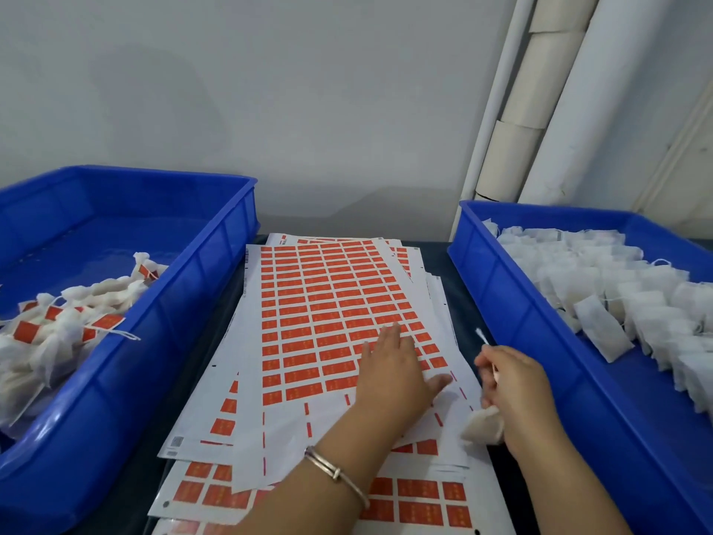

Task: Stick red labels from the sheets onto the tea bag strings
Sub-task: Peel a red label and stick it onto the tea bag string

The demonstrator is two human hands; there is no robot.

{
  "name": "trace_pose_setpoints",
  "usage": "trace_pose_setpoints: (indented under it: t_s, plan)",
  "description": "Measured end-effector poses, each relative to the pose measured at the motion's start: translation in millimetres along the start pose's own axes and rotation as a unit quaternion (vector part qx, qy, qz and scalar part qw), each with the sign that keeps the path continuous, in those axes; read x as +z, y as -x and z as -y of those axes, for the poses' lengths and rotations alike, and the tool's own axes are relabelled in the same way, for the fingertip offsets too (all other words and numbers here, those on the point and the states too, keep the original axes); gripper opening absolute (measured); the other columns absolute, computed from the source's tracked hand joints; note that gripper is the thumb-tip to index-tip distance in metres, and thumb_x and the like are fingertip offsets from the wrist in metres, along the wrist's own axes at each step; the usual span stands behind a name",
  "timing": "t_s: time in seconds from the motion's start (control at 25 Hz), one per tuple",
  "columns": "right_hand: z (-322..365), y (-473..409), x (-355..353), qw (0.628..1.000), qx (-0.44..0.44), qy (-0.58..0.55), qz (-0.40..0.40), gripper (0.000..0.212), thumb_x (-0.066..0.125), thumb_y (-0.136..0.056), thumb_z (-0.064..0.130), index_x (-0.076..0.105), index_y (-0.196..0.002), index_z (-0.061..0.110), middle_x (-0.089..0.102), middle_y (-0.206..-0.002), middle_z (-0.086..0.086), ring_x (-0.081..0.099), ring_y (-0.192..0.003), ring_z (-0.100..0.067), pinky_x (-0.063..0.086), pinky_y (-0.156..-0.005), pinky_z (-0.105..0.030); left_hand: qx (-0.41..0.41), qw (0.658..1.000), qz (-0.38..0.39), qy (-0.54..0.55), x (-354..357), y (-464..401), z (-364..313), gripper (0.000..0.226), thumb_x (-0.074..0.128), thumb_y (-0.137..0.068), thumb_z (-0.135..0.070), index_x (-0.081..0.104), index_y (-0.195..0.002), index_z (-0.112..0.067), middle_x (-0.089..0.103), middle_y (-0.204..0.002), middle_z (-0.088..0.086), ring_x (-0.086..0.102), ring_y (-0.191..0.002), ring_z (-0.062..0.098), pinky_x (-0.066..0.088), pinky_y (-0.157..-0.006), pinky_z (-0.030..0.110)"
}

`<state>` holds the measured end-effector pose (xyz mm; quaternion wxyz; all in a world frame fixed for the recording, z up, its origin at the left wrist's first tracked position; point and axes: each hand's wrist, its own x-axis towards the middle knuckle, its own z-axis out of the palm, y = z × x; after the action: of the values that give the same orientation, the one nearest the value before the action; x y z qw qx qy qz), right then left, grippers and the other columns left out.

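A stack of white label sheets lies fanned across the dark counter between two blue bins, the top sheet covered in rows of red labels with its near rows already stripped to bare backing. The person's left hand rests flat on the lower right part of that top sheet, fingers straight and held close together, thumb spread out toward the right; a thin metal bangle circles the wrist. The right hand hovers just beside the sheets' right edge, its fingers curled around a white tea bag that pokes out below the palm, while the bag's string rises in a blurred white streak from the fingertips. The left bin holds a heap of tea bags already carrying red labels. The right bin is filled with unlabelled white tea bags. Pale pipes run up the wall behind the right bin.
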<state>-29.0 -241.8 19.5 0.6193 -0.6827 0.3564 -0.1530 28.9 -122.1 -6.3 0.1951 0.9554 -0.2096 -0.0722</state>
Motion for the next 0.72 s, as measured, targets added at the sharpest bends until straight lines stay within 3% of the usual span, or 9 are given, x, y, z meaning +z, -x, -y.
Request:
trace_pose_setpoints:
  t_s: [0.08, 0.24, 0.36, 0.44, 0.6, 0.72]
  plan:
    - [-1, -19, 1, 0.994, -0.021, 0.110, -0.008, 0.022, 0.055, -0.089, 0.015, 0.059, -0.070, 0.006, 0.056, -0.057, -0.006, 0.046, -0.048, -0.015, 0.037, -0.048, -0.025, 0.000, 0.999, 0.016, -0.034, 13, -9, 7, 0.089, 0.040, -0.082, -0.072, 0.008, -0.149, -0.023, 0.004, -0.159, -0.002, 0.000, -0.145, 0.023, -0.002, -0.114, 0.046]
    - [-1, -36, 8, 0.968, 0.005, 0.236, 0.086, 0.015, 0.062, -0.087, 0.020, 0.065, -0.075, 0.011, 0.067, -0.072, 0.001, 0.058, -0.062, -0.010, 0.042, -0.052, -0.023, 0.013, 0.999, 0.013, -0.038, 18, -14, 27, 0.088, 0.040, -0.081, -0.073, 0.010, -0.149, -0.026, 0.006, -0.158, -0.005, 0.001, -0.145, 0.020, -0.004, -0.113, 0.045]
    - [-1, -41, 11, 0.961, 0.005, 0.255, 0.109, 0.014, 0.070, -0.083, 0.022, 0.058, -0.076, 0.024, 0.061, -0.075, 0.012, 0.055, -0.066, -0.004, 0.038, -0.050, -0.021, 0.014, 1.000, 0.006, -0.023, 16, -13, 35, 0.085, 0.044, -0.080, -0.072, 0.016, -0.148, -0.029, 0.011, -0.157, -0.009, 0.006, -0.145, 0.018, -0.002, -0.114, 0.044]
    - [-3, -41, 12, 0.959, 0.002, 0.258, 0.119, 0.014, 0.072, -0.081, 0.024, 0.061, -0.073, 0.024, 0.062, -0.071, 0.014, 0.058, -0.064, -0.003, 0.039, -0.047, -0.019, 0.017, 1.000, -0.007, -0.013, 16, -9, 37, 0.081, 0.044, -0.080, -0.071, 0.021, -0.147, -0.032, 0.015, -0.156, -0.011, 0.009, -0.145, 0.017, 0.002, -0.114, 0.043]
    - [-4, -39, 13, 0.961, 0.001, 0.240, 0.136, 0.014, 0.074, -0.080, 0.024, 0.062, -0.073, 0.028, 0.064, -0.078, 0.011, 0.061, -0.070, -0.007, 0.041, -0.049, -0.020, 0.020, 0.999, -0.040, 0.005, 16, 0, 39, 0.070, 0.047, -0.083, -0.065, 0.031, -0.144, -0.034, 0.026, -0.152, -0.015, 0.018, -0.143, 0.015, 0.010, -0.114, 0.040]
    - [-5, -39, 10, 0.969, 0.014, 0.193, 0.152, 0.017, 0.076, -0.077, 0.022, 0.060, -0.078, 0.029, 0.066, -0.080, 0.009, 0.063, -0.074, -0.010, 0.045, -0.053, -0.023, 0.015, 0.998, -0.061, 0.013, 11, 4, 36, 0.055, 0.050, -0.088, -0.055, 0.042, -0.138, -0.034, 0.036, -0.147, -0.014, 0.030, -0.138, 0.017, 0.026, -0.111, 0.040]
